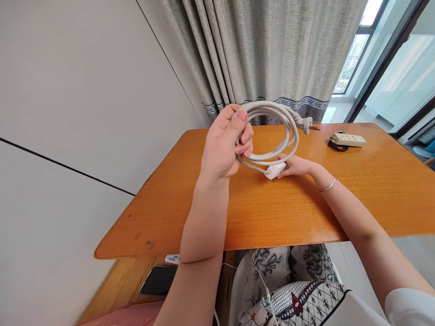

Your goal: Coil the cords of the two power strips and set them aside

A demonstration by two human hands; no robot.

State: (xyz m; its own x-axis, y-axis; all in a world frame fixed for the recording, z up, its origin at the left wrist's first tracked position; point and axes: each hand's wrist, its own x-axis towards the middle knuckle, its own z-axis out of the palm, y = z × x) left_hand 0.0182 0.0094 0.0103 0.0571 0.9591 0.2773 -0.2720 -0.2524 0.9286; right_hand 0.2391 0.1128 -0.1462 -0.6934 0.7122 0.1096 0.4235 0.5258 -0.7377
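Observation:
My left hand [228, 138] is closed round a coiled white power cord [295, 131], raised above the table. The coil opens to the right in several loops. At its far right the plug [307, 125] sticks out with its metal prongs pointing right. From the lower part of the coil, the cord runs into a white block [274, 171]. My right hand [294, 165] grips that block from its right side, low over the tabletop; some of its fingers are hidden behind the coil and block.
The wooden table [190, 199] spreads under both hands. A white power strip [350, 139] with a bundled black cable [337, 146] lies at the back right. Grey curtains [272, 50] hang behind the table. A dark phone [159, 280] lies on a lower surface at the left.

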